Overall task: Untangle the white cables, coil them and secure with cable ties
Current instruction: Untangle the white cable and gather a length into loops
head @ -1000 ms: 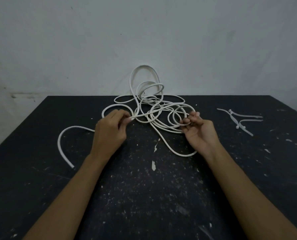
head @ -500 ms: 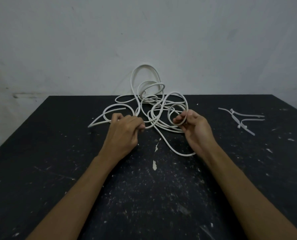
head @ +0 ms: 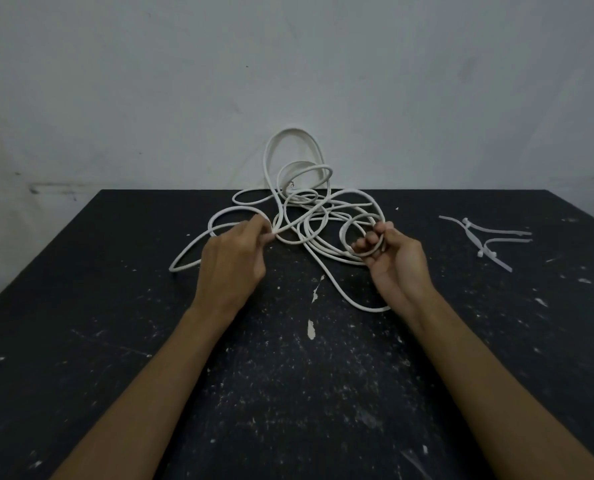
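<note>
left hand (head: 231, 261), right hand (head: 390, 263) gripping white cables (head: 309, 216)

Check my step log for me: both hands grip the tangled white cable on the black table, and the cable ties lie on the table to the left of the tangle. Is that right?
One detail is wrong. The head view shows the cable ties lying to the right of the tangle, past the right hand. The rest stands: the left hand and the right hand both grip the white cable on the black table.
</note>
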